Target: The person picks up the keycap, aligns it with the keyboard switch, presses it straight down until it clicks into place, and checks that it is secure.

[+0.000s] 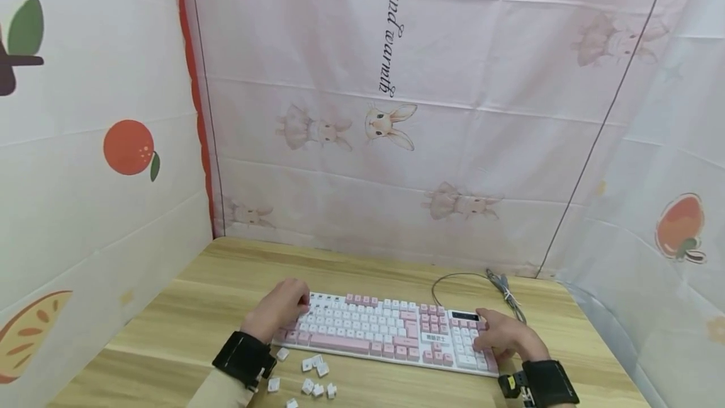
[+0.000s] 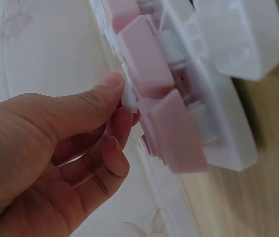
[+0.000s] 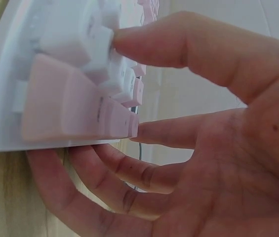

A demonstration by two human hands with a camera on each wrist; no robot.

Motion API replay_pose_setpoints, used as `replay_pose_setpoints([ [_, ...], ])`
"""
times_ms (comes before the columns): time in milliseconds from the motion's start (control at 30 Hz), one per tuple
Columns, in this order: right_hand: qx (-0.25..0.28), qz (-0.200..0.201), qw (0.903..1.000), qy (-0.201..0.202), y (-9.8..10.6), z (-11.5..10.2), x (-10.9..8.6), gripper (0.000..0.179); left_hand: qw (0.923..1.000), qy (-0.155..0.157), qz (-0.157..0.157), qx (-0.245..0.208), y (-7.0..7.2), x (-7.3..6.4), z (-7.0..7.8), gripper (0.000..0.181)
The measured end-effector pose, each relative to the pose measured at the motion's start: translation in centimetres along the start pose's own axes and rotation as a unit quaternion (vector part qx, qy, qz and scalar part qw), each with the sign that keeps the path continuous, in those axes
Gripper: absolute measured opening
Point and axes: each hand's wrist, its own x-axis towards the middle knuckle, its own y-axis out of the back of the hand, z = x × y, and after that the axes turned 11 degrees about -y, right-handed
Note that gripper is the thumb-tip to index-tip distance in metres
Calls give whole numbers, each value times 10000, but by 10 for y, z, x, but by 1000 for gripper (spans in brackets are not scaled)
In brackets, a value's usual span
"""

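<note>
A pink and white keyboard [image 1: 362, 326] lies at a slant on the wooden table. At its left end my left hand [image 1: 281, 307] is over the upper rows. In the left wrist view, thumb and forefinger pinch a small white keycap [image 2: 128, 96] beside the pink keys [image 2: 146, 57]; whether it sits on its switch is hidden. My right hand [image 1: 504, 334] holds the keyboard's right end. In the right wrist view its thumb [image 3: 144, 45] rests on the white number keys, while the other fingers curl against the side edge and partly beneath it.
Several loose white keycaps [image 1: 308, 386] are scattered on the table in front of the keyboard's left part. A grey cable [image 1: 504, 287] runs behind the keyboard, bundled at the back right. Printed curtains [image 1: 351, 206] enclose the table [image 1: 187, 326] at the back and sides.
</note>
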Motion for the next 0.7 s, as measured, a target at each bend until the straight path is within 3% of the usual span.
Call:
replay_pose_setpoints([
  [700, 47, 6, 9999, 98, -1, 0, 0, 89, 10000, 20, 2, -23, 0, 1, 2, 16],
])
